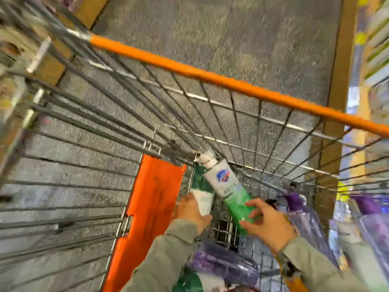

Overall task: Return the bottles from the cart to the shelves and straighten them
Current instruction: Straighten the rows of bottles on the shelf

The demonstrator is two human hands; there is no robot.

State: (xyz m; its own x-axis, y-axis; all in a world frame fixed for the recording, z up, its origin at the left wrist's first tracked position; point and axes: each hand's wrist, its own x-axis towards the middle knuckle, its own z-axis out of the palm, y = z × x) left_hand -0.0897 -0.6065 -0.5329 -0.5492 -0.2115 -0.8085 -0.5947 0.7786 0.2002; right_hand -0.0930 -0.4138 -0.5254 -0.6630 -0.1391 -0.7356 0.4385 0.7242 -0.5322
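Sleeves (168,251) are reaching in from the bottom edge. Left hand (190,211) is gripping a dark green bottle (201,186), and right hand (267,222) is curling round a pump bottle (228,186) right beside it. Both are lying low centre inside the cart (210,77). Purple bottles (301,209) are sitting lower right, pretty blurry.

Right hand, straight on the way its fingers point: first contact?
The green-and-white pump bottle: its green end lies between the thumb and fingers of the right hand. Blur hides whether they touch it yet.
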